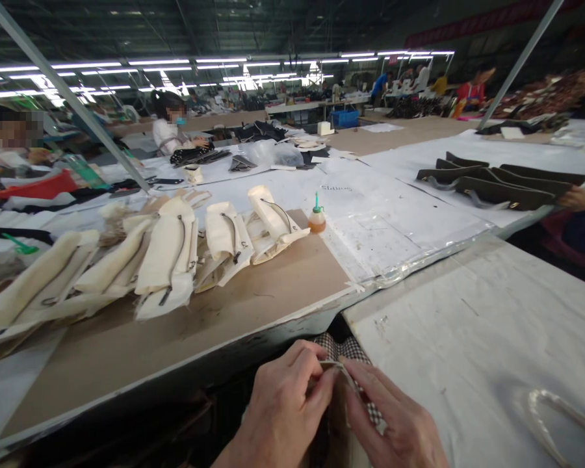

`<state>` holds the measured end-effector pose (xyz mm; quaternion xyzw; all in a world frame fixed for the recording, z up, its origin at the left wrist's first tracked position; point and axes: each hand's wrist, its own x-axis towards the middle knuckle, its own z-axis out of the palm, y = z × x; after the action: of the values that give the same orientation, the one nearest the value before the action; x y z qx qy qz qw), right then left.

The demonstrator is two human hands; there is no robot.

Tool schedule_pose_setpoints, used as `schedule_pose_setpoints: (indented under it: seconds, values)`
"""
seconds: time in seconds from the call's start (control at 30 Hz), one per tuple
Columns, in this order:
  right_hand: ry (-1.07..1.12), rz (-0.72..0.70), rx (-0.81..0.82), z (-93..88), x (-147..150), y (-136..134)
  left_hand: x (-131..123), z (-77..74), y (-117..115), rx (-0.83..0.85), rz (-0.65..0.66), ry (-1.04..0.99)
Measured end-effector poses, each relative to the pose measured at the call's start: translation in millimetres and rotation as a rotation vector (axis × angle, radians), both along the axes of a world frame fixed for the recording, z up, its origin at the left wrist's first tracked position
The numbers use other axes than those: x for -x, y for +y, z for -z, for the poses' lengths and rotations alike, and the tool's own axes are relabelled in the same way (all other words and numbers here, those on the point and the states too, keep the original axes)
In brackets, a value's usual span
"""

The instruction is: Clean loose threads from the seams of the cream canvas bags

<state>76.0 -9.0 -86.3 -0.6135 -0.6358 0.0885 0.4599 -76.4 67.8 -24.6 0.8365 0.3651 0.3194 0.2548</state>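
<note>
Near the bottom centre, my left hand [290,396] pinches the edge of a cream fabric piece [342,416] between thumb and fingers. My right hand [392,416] grips the same edge from the other side, its fingertips close to those of the left. The piece hangs down between both hands, and its lower part is cut off by the frame. Black-and-white checked cloth [344,349] shows just behind the fingertips. Several cream fabric pieces with dark zippers [170,250] lie in a row on the brown board, left of and beyond my hands.
A small oil bottle [316,220] with a green spout stands on the paper-covered table [385,240]. Dark folded pieces [497,182] lie at right, beside another person's hand [578,198]. A pale table [517,305] adjoins at right, with a cream strap [541,422]. People sit farther back.
</note>
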Motion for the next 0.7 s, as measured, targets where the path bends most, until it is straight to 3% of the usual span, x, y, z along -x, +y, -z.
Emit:
schedule_pose_setpoints:
  seconds: [0.53, 0.7]
  values:
    - [-0.041, -0.025, -0.002, -9.4, -7, -2, -1, 1.1, -2, -0.019, 0.032, 0.021]
    - [-0.139, -0.146, 0.015, -18.5, -15, 1, -3, 0.7, -4, -0.019, 0.015, 0.008]
